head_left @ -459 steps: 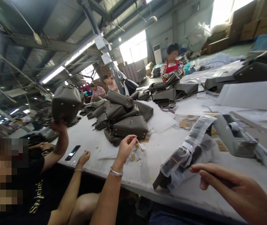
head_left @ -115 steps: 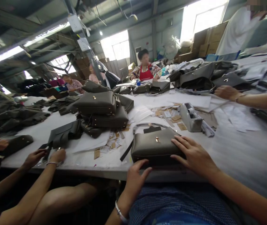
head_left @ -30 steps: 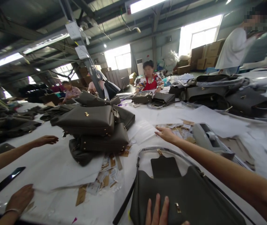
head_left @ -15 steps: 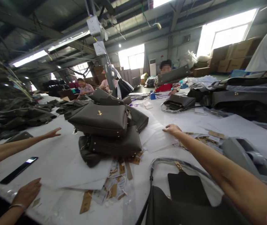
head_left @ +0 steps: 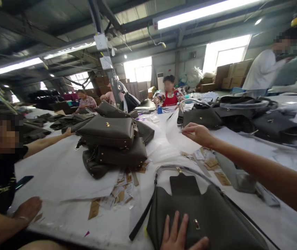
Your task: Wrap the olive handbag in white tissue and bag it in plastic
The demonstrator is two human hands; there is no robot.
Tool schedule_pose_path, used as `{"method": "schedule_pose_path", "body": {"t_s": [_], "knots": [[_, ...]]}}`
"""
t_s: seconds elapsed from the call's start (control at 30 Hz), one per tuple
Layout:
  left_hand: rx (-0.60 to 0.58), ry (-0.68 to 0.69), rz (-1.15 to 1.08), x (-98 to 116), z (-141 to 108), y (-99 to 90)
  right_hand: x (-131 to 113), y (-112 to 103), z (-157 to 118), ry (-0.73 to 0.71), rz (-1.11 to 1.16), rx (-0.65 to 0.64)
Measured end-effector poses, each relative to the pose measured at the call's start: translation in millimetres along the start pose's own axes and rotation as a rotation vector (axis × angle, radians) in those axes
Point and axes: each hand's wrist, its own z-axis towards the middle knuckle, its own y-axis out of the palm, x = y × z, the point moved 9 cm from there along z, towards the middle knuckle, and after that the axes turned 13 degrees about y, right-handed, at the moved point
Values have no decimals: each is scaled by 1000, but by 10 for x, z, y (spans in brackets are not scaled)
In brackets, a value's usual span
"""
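A dark olive handbag (head_left: 211,211) lies in front of me with its flap tab folded back and its strap looped behind it. My left hand (head_left: 176,232) rests on the bag's front with fingers spread, beside the small gold clasp (head_left: 197,224). Farther out, my right hand (head_left: 197,133) pinches the edge of a thin white packing sheet (head_left: 174,133), which rises from the white sheets on the table. Left of that sheet, several matching handbags (head_left: 106,130) are piled up.
Paper tags (head_left: 121,191) and more tags (head_left: 208,161) lie scattered. A grey plastic object (head_left: 242,180) sits under my right forearm. More bags (head_left: 242,114) are heaped at the right. A co-worker's arms (head_left: 46,142) reach in from the left; other people stand behind the table.
My right hand has gripped and lifted the sheet's edge. My left hand has come into view on the handbag. The co-worker at left has leaned in, one hand now at the bag pile.
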Motion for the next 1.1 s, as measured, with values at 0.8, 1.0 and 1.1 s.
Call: {"method": "schedule_pose_path", "body": {"t_s": [0.8, 1.0, 1.1], "knots": [[-666, 199, -467, 181, 96, -21, -246, 970, -2858, -269, -67, -656], [-653, 209, -452, 170, 156, -72, -245, 1088, -2867, -271, 19, -655], [-685, 198, -441, 148, 133, -48, -264, 1084, -2874, -293, 29, -631]]}}
